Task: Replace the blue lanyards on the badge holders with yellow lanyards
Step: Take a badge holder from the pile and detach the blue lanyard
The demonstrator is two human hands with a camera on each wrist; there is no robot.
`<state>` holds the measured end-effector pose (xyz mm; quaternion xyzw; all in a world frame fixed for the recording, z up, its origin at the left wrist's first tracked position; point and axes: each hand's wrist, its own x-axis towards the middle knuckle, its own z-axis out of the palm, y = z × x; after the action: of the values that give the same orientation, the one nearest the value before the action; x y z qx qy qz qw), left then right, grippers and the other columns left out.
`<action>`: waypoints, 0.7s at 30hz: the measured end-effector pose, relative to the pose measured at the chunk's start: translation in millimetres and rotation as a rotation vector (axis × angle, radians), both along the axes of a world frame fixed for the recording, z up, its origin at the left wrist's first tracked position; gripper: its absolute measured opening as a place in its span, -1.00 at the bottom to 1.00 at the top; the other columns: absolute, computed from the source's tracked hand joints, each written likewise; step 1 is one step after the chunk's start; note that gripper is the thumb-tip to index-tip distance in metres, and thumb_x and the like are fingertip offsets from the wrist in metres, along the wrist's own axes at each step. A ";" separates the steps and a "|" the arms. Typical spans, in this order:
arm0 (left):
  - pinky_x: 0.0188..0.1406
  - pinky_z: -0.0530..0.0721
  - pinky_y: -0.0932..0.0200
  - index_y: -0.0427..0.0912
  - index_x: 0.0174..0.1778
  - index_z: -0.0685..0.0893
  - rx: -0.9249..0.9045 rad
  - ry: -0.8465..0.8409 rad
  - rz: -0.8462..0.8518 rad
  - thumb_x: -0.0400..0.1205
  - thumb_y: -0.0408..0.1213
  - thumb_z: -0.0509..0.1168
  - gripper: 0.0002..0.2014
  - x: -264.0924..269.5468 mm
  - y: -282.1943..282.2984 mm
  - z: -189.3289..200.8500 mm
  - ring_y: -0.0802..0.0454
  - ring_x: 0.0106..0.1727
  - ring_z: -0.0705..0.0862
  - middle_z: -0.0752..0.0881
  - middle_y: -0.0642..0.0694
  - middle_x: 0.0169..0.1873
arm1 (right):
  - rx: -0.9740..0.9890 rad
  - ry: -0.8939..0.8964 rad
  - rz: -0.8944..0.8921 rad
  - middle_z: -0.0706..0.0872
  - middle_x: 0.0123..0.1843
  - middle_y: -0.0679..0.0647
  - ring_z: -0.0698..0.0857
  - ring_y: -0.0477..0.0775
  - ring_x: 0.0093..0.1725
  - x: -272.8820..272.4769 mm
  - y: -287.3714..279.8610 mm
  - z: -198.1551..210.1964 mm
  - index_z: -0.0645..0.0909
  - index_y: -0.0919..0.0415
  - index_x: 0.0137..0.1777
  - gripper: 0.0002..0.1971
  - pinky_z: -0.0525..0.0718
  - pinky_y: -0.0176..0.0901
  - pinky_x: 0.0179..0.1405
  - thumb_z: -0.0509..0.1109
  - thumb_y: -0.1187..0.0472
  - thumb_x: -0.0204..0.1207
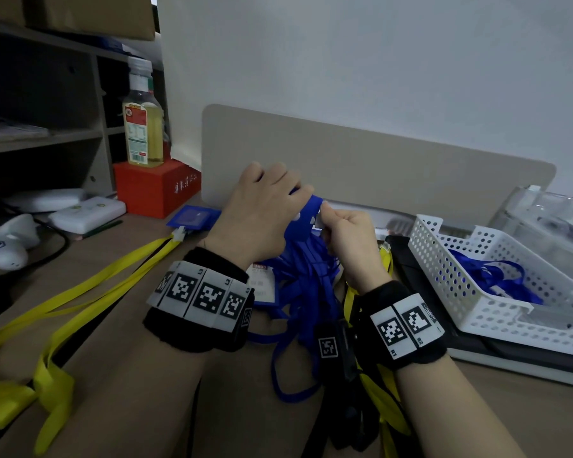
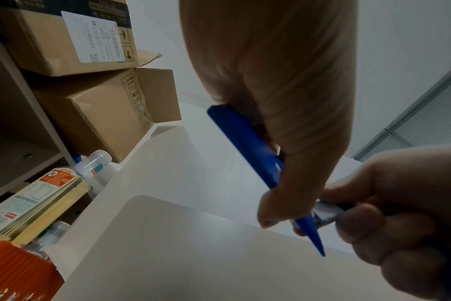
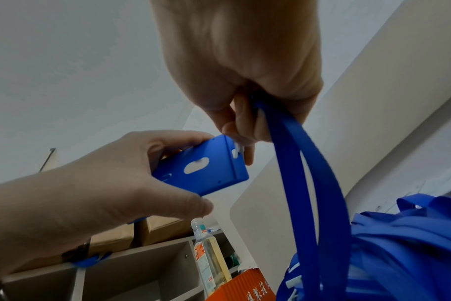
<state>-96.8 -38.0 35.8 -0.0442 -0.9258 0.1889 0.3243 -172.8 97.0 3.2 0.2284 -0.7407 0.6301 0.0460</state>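
My left hand [image 1: 268, 206] grips a blue badge holder [image 3: 201, 169] lifted above the desk; it shows edge-on in the left wrist view [image 2: 247, 142]. My right hand [image 1: 348, 233] pinches the white clip [image 3: 238, 151] at the holder's top edge, and that clip's blue lanyard [image 3: 309, 183] hangs down from the fist. A heap of blue lanyards [image 1: 305, 292] lies on the desk under both hands. Yellow lanyards [image 1: 90, 292] stretch across the desk to the left, one clipped to a blue badge holder [image 1: 194, 218] lying flat.
A white perforated basket [image 1: 477, 246] with blue lanyards in it stands to the right. A beige divider panel [image 1: 377, 160] rises behind the hands. To the left are a red box [image 1: 153, 190], a bottle [image 1: 143, 127] and shelves. More yellow lanyards [image 1: 384, 408] lie beneath my right wrist.
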 end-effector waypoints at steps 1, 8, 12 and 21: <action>0.04 0.23 0.06 -0.04 0.38 0.40 -0.002 0.014 -0.016 0.44 -0.21 0.37 -0.44 -0.5 -0.9 0.1 -0.05 0.21 0.41 0.49 -0.03 0.20 | -0.022 -0.021 0.017 0.32 -0.55 0.12 0.22 -0.04 -0.59 0.4 0.6 1.3 0.33 0.18 -0.55 -0.49 0.17 -0.21 -0.54 0.23 0.11 0.68; -0.13 0.19 0.06 -0.11 0.19 0.61 0.004 0.155 -0.120 0.08 -0.24 0.55 -0.32 -5.0 -9.0 -1.3 -0.08 0.02 0.47 0.63 -0.07 -0.01 | -0.247 -0.310 0.110 0.39 -0.62 -0.01 0.22 -0.12 -0.68 5.9 4.5 11.9 0.39 0.16 -0.38 -0.64 0.18 -0.31 -0.66 0.24 0.14 0.69; -0.11 0.18 0.08 -0.10 0.22 0.61 0.038 0.166 -0.145 0.12 -0.22 0.54 -0.32 -3.5 -10.0 -0.8 -0.12 0.03 0.55 0.64 -0.06 0.00 | -0.311 -0.430 0.142 0.39 -0.62 -0.01 0.19 -0.14 -0.69 7.9 6.7 16.0 0.41 0.17 -0.32 -0.68 0.14 -0.34 -0.69 0.23 0.15 0.70; -0.08 0.21 0.08 -0.04 0.23 0.58 -0.015 0.238 -0.239 0.10 -0.34 0.54 -0.29 -8.3 -9.9 -4.8 -0.03 0.06 0.43 0.64 0.00 0.03 | -0.299 -0.505 0.107 0.38 -0.62 -0.01 0.18 -0.14 -0.71 7.3 10.2 20.2 0.55 0.22 -0.17 -0.84 0.11 -0.34 -0.74 0.23 0.29 0.64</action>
<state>-105.1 -47.9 31.0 -0.1338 -0.8675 0.1598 0.4516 -165.5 107.1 23.5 0.0937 -0.6147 0.7706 -0.1401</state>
